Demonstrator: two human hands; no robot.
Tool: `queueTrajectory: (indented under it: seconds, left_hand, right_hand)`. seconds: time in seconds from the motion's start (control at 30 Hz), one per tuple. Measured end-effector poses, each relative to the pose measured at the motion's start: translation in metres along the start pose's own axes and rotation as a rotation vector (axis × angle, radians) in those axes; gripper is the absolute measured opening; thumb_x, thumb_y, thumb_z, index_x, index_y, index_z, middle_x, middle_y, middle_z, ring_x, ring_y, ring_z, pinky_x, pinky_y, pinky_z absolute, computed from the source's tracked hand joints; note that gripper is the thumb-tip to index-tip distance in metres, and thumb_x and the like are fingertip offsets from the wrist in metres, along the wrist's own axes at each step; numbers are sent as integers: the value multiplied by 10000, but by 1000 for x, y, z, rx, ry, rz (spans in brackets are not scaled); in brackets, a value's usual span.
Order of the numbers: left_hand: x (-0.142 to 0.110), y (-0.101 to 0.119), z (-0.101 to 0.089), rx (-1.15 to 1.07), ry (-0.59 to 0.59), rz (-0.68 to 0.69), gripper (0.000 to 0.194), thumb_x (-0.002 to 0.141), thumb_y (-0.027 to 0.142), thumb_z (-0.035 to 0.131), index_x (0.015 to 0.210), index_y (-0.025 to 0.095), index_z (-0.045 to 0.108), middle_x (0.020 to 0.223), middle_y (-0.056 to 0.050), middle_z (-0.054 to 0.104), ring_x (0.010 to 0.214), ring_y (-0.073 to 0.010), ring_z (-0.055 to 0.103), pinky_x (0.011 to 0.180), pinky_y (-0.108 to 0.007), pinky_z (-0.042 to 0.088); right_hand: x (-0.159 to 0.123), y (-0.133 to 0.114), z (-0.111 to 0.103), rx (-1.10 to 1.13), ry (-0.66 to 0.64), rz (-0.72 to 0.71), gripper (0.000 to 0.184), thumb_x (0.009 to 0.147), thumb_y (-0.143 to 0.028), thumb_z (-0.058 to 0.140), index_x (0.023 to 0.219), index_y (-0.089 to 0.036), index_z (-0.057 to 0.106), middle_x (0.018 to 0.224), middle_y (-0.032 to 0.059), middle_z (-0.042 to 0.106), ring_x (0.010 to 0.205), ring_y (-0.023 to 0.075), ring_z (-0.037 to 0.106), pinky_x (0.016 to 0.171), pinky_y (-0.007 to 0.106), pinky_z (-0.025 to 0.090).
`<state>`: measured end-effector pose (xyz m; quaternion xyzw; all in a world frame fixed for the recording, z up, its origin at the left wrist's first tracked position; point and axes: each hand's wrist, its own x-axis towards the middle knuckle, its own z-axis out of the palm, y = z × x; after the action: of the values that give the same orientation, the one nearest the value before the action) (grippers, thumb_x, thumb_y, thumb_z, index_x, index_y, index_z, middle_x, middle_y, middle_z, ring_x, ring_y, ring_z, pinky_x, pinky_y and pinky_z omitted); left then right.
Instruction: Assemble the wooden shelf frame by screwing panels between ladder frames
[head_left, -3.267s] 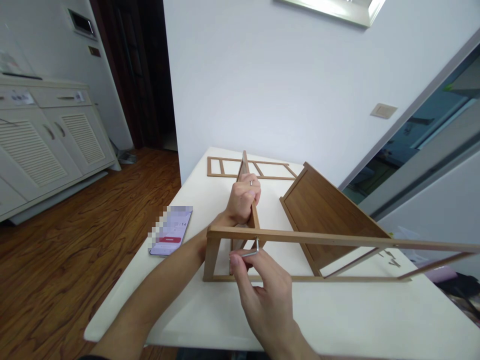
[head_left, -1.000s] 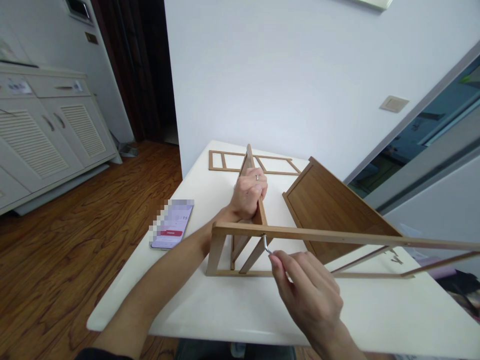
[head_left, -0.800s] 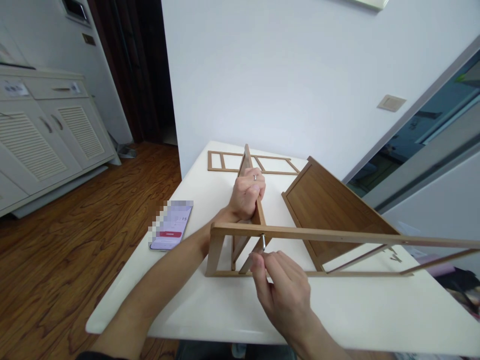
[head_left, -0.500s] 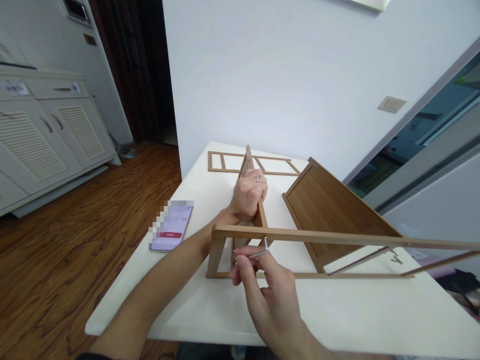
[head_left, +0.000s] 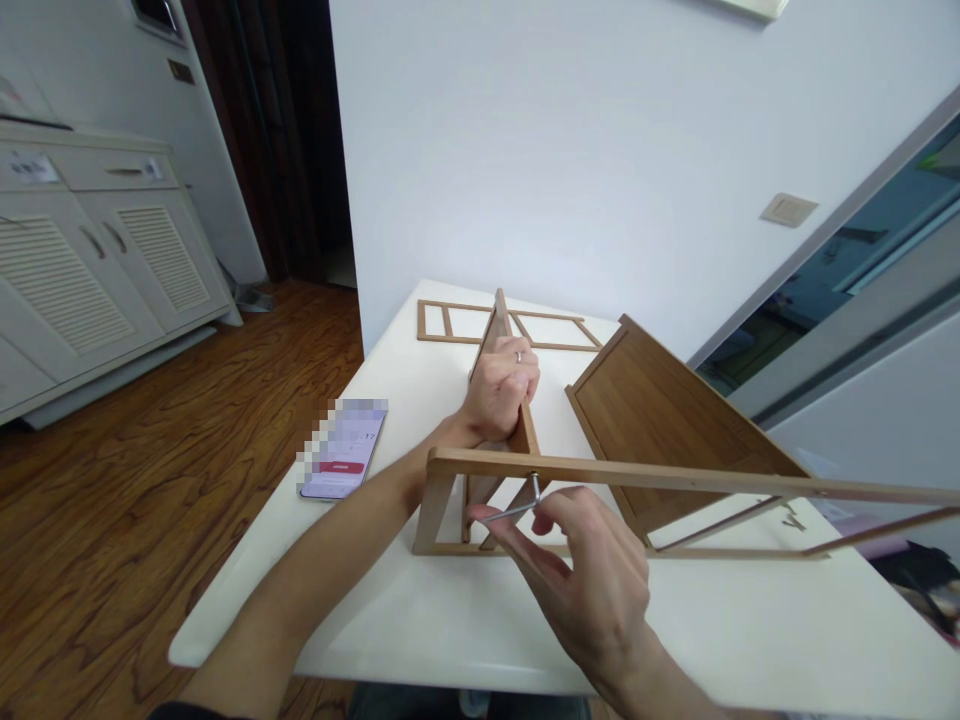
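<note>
My left hand [head_left: 501, 385] is wrapped round the top edge of an upright wooden panel [head_left: 523, 432], whose near end meets a wooden ladder-like frame [head_left: 637, 470] standing on its long side. A silver hex key [head_left: 517, 511] sits with its short arm up against the inner side of the frame's upper rail, at a bolt. My right hand [head_left: 592, 570] is at the hex key, thumb against the tip of its long arm and curled fingers close to the bend.
A larger wooden panel [head_left: 675, 410] lies to the right on the white table [head_left: 375, 610]. A second frame [head_left: 450, 340] rests flat near the wall. At the left edge is a phone [head_left: 341, 465]; a few small metal pieces [head_left: 791, 518] lie at the right.
My right hand has shifted to the right and its fingers have moved round toward the bend of the hex key. The key's long arm has turned slightly. My left hand keeps its hold.
</note>
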<state>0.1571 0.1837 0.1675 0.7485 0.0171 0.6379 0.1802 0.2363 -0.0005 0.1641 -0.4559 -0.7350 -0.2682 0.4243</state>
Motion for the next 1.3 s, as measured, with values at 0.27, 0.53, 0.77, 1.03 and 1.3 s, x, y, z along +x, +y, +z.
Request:
queueTrajectory:
  seconds: [0.27, 0.53, 0.77, 1.03, 1.3]
  left_hand:
    - [-1, 0, 0, -3, 14, 22, 549, 1117, 395, 250, 592, 251, 319, 537, -6, 431, 644, -208, 447, 827, -441, 449]
    - [0, 0, 1, 16, 4, 23, 546, 1118, 393, 219, 595, 261, 303, 523, -13, 436, 638, -217, 449, 808, -451, 443]
    - [1, 3, 1, 22, 6, -2, 552, 1107, 416, 232, 586, 254, 316, 538, -12, 446, 651, -207, 455, 834, -434, 452]
    - [0, 2, 2, 38, 1, -25, 581, 1104, 470, 186, 578, 259, 312, 534, -11, 433, 655, -207, 449, 832, -427, 443]
    - [-1, 0, 3, 53, 1, -22, 588, 1105, 473, 182, 571, 259, 307, 519, -15, 428, 657, -216, 453, 840, -439, 445]
  right_hand:
    - [20, 0, -16, -46, -164, -194, 60, 1000, -125, 682, 1059, -125, 672, 741, 18, 608, 670, 159, 525, 620, 300, 397]
    - [36, -2, -23, -135, -180, -259, 289, 1035, -183, 652, 751, -190, 600, 588, -34, 473, 551, 150, 385, 566, 341, 294]
    - [38, -6, -14, -95, -125, -133, 359, 1020, -247, 708, 700, -205, 551, 540, -59, 505, 494, 107, 414, 556, 318, 313]
    - [47, -7, -11, -94, -82, -75, 221, 1080, -354, 624, 944, -180, 623, 512, -89, 521, 432, 84, 465, 511, 284, 331]
    - [50, -11, -15, -51, -131, 62, 137, 1118, -257, 485, 1195, -159, 541, 639, -71, 690, 346, 56, 423, 455, 218, 360]
